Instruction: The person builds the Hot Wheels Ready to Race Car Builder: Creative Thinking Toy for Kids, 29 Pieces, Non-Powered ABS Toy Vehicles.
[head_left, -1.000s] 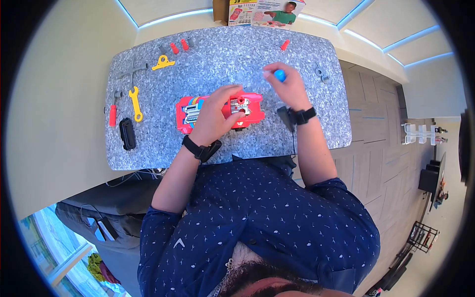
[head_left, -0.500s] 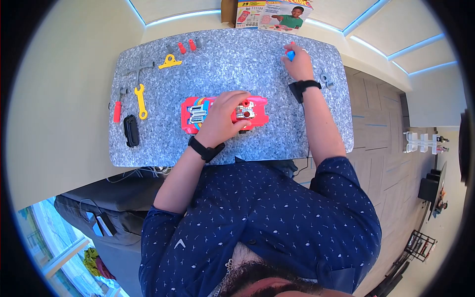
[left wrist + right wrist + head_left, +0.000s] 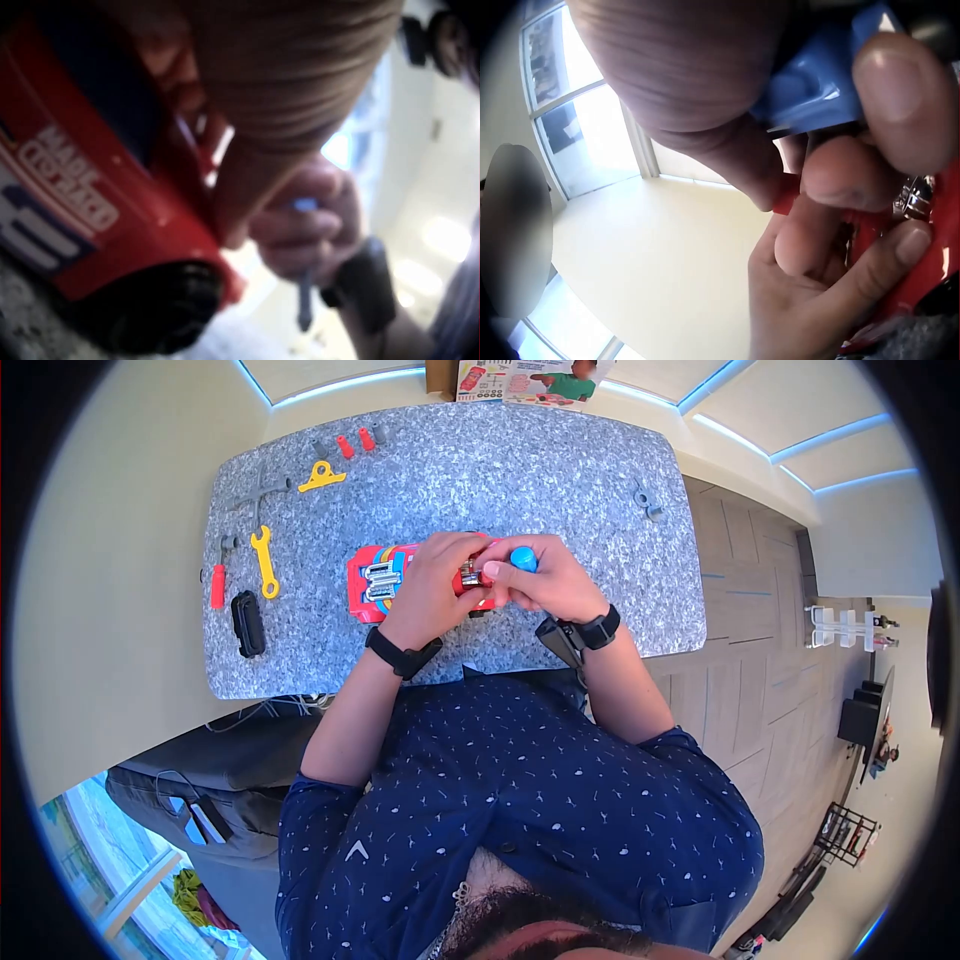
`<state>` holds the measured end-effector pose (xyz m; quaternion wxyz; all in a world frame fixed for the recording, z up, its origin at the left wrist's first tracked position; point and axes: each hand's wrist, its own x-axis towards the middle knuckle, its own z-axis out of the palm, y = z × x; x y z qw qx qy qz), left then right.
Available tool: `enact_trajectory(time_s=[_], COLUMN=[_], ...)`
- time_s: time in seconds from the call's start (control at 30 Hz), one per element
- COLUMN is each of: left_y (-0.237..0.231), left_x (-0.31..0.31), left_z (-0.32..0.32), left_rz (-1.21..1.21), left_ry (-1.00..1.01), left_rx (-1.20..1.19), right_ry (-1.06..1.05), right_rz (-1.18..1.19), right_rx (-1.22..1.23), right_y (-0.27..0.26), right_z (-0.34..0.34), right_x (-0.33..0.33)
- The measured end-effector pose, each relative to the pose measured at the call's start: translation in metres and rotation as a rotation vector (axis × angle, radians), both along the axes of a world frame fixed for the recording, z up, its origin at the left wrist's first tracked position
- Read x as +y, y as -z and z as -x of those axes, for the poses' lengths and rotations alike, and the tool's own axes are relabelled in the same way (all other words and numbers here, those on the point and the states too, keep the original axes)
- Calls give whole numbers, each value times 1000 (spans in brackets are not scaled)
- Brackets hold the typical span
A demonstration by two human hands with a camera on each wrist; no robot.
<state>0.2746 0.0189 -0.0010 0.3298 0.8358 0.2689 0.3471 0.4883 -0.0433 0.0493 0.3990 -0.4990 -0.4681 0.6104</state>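
Observation:
A red toy car (image 3: 362, 600) with a chrome engine and blue and yellow stripes rests on the speckled table. My left hand (image 3: 428, 582) lies over its middle and grips its sides with thumb and fingers. Close against that hand, above the car's right end, is my right hand (image 3: 558, 585). It holds a blue-handled screwdriver (image 3: 523, 558), whose grey shaft (image 3: 305, 300) points out below the fist in the left wrist view. A small red piece (image 3: 786, 193) shows between the right fingertips, mostly hidden by them.
On the left lie a yellow wrench (image 3: 265, 563), a yellow bracket (image 3: 322, 477), a grey cross-shaped tool (image 3: 262, 500), a red-handled tool (image 3: 218, 588) and a black part (image 3: 247, 624). Red and grey pegs (image 3: 345, 447) stand behind; grey pieces (image 3: 650, 507) lie right. A printed box (image 3: 540, 382) stands beyond.
My right hand reached to the back right, picked up the small red piece there, and came back to the car with the screwdriver. My left hand has stayed on the car.

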Motion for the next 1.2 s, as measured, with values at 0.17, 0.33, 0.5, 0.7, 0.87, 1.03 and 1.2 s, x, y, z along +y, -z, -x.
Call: enact_trajectory(time_s=[0.17, 0.33, 0.5, 0.7, 0.87, 1.03, 1.2], left_y=[0, 2, -17, -27, -13, -12, -1], left_x=[1, 1, -4, -11, -2, -2, 5], left_z=[2, 2, 10, 1, 2, 4, 9], left_rz=[3, 22, 5, 184, 416, 311, 364], left_ry=[10, 12, -43, -8, -27, -18, 102], left_rx=[23, 9, -106, -234, -274, -217, -178], right_ry=[18, 22, 146, 127, 126, 72, 145], right_rz=[-28, -96, -415, -572, -587, -623, -652], right_rx=[-53, -97, 48, 380, 352, 289, 62], right_y=[-3, 22, -14, -25, -1, -4, -23], right_z=[2, 2, 2, 21, 32, 30, 24], right_x=[1, 4, -7, 5, 13, 6, -5])
